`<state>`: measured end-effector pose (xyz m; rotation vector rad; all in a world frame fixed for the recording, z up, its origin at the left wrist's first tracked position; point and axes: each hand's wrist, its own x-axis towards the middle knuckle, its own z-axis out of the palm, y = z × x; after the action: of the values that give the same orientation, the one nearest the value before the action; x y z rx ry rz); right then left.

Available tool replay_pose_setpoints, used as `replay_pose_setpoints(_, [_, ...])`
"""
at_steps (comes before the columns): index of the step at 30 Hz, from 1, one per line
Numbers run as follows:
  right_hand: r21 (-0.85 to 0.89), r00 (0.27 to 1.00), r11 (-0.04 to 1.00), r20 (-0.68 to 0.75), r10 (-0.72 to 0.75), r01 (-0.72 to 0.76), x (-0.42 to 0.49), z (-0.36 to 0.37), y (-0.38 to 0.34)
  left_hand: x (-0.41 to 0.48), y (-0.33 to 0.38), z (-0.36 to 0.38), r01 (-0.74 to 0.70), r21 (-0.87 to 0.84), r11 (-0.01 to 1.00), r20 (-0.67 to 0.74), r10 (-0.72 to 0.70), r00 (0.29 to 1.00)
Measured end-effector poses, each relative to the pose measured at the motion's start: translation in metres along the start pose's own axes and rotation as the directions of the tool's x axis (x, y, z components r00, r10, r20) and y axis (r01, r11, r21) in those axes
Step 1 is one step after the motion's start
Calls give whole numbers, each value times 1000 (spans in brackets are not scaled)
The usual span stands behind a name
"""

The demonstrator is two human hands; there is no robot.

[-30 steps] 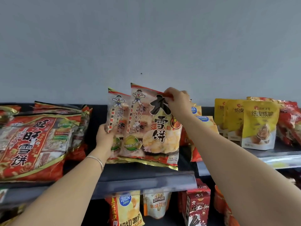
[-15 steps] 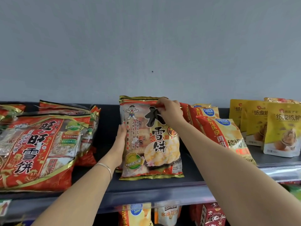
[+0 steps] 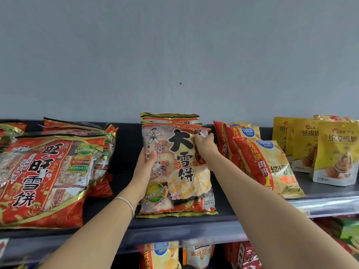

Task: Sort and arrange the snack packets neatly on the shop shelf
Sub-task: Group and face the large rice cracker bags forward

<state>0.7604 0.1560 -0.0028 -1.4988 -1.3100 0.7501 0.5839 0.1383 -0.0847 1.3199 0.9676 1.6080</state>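
Head view. Holding front rice cracker packet (image 3: 174,167) from both sides.

Clasping its left edge with left hand (image 3: 144,166): thumb lying on the front face, other fingers hidden behind, so can't tell how far they curl. Wearing thin bracelet (image 3: 127,203) on that wrist.

Gripping its upper right corner with right hand (image 3: 206,144), fingers curling over the edge.

Standing near upright in the middle of the shelf (image 3: 194,228), bottom seam resting on the deck near the front lip. Leaning back against matching packets (image 3: 170,117) directly behind, their top seams poking above it.

Lying flat to the left, well apart: big red packets (image 3: 44,177), stacked.

Leaning just right of the right hand: red-and-yellow chip packets (image 3: 266,164). Touching the forearm or not, can't tell.

Standing further right in a row: yellow pouches (image 3: 336,154).

Showing under the shelf: lower-shelf packets (image 3: 161,255), tops only.

Filling the upper half: plain grey wall (image 3: 174,55).
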Motion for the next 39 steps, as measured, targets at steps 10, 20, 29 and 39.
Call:
replay_pose_setpoints(10, [0, 994, 998, 94, 57, -58, 2, 3, 15, 5, -2, -6, 105, 38, 994, -79, -102, 992])
replay_pose_setpoints(20, [-120, 991, 984, 24, -133, 135, 3, -12, 22, 4, 24, 3, -45, 312, 949, -309, 147, 940])
replay_pose_setpoints(29, [-421, 921, 830, 37, -387, 365, -13, -41, 34, -32, 48, 42, -193, 814, 547, -160, 531, 832])
replay_pose_setpoints(39, [-596, 787, 657, -66, -614, 462, -32, -99, 58, -55, 46, 126, -405, 670, 623, 97, 467, 879])
